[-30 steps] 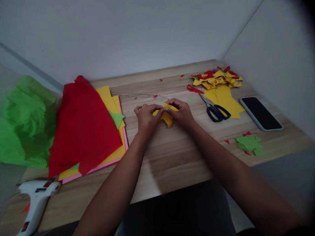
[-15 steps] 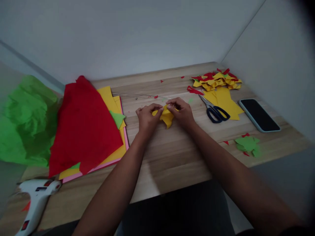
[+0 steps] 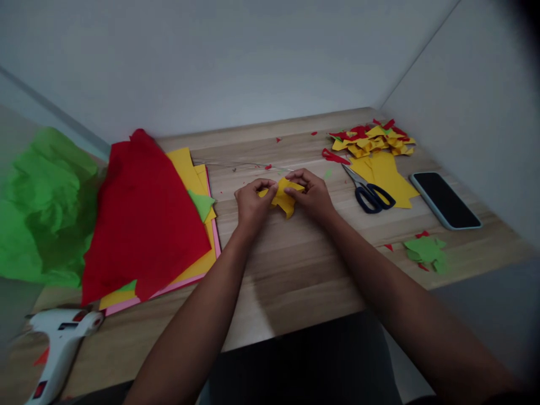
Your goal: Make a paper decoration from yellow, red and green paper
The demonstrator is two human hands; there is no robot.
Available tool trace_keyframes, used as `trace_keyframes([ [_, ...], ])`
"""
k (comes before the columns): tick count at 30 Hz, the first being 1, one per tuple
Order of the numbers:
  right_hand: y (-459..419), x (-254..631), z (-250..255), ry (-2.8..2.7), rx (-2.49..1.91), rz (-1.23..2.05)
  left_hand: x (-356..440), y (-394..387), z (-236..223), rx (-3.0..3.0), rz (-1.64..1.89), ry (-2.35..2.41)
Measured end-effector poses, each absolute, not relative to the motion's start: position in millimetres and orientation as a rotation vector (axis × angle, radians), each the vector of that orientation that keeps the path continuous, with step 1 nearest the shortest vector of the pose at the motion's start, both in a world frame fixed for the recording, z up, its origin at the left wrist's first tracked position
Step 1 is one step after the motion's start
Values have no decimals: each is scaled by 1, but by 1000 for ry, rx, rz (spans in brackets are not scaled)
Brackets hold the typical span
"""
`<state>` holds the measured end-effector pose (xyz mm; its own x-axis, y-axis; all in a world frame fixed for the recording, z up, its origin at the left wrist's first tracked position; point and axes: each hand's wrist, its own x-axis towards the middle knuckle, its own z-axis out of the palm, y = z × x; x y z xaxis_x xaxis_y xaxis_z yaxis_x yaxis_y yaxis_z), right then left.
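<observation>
A small folded piece of yellow paper is held between both hands over the middle of the wooden table. My left hand pinches its left side with curled fingers. My right hand pinches its top and right side. Both hands rest low, close to the tabletop.
Red, yellow and pink paper sheets lie stacked at the left, with crumpled green paper beyond. A white glue gun sits front left. Scissors, yellow and red scraps, a phone and green cut-outs lie at the right.
The fingers of both hands have shifted slightly on the yellow paper, which is folded a little tighter. The view has drifted slightly.
</observation>
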<state>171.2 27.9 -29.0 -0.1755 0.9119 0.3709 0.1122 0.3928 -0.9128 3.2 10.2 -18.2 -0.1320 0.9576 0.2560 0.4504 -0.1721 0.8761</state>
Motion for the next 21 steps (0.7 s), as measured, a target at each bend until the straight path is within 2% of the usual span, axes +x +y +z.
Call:
trace_keyframes([
  [8,28,171,-28,-1543,-917,948,3,9,-17,1666,1278,1535],
  [14,28,172,-26,-1584,-1027,773,2,8,-19,1737,1229,1583],
  [21,24,172,-24,-1671,-990,770,1,10,-24,1727,1318,1613],
])
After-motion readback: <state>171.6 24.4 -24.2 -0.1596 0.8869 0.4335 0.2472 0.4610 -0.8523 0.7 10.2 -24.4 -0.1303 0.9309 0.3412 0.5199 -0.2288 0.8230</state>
